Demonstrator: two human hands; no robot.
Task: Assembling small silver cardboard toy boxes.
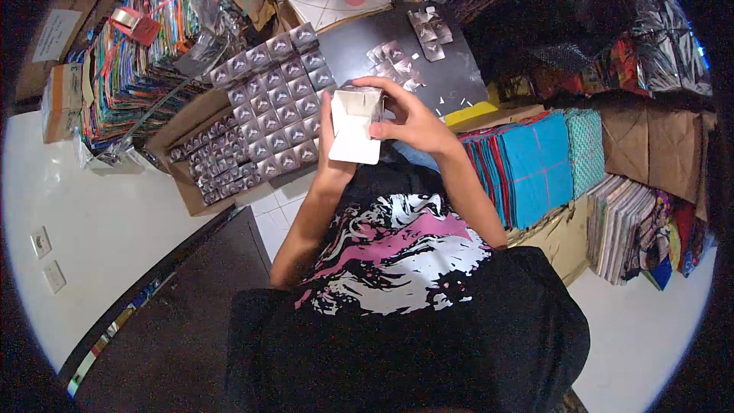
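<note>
A small carton (356,141) with a white inside is held up in front of my chest, one end open and a white flap hanging toward me. My left hand (333,145) grips its left side, the fingers mostly hidden behind it. Around the right side and top edge wraps my right hand (409,121), its thumb pressed on the carton's side. Just beyond my left hand stand rows of small brownish-grey boxes (275,103) with a pale emblem on top. Several flat carton pieces (396,65) lie on the dark table (352,42) beyond my right hand.
Stacked colourful packets (141,69) with a tape dispenser (134,24) on top rise at the far left. More small boxes fill an open cardboard box (183,187). Folded blue cloths (535,160) are piled at the right. White scraps (453,102) dot the table.
</note>
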